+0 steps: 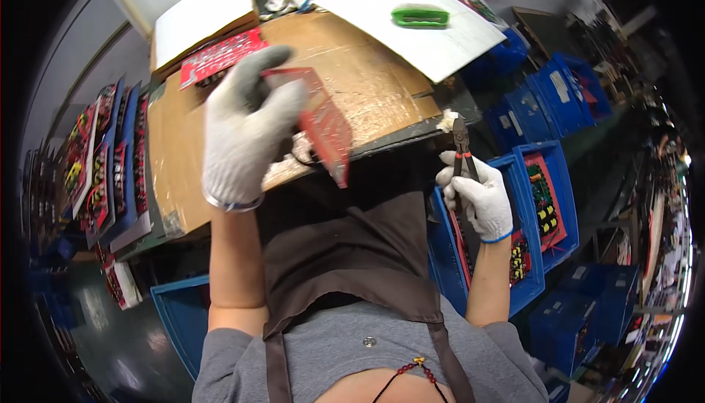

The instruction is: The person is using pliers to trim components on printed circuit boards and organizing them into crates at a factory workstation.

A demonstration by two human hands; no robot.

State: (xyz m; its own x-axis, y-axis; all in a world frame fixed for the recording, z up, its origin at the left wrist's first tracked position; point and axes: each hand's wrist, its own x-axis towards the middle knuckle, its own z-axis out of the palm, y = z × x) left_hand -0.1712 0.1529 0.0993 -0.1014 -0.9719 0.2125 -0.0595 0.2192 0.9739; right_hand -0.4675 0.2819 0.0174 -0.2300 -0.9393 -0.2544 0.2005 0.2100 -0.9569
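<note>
My left hand (246, 120), in a white knit glove with grey fingertips, is closed on the upper edge of a red circuit board (327, 127). The board hangs tilted over the front edge of the bench, and the hand is slightly blurred. In my gloved right hand (481, 197) is a pair of cutting pliers (461, 142) with orange-and-black handles, jaws pointing up. Just beyond the jaws lies a small pile of whitish scraps (447, 120) at the bench corner. Behind my left hand, another red circuit board (220, 58) rests on the cardboard.
Brown cardboard (176, 160) covers the bench. A white sheet (382, 6) carries a green holder (420, 16); a white-topped box (205, 17) stands far left. Blue bins (543, 256) with circuit boards sit at my right. Racked boards (110, 160) stand left, and a blue bin (176, 307) is below.
</note>
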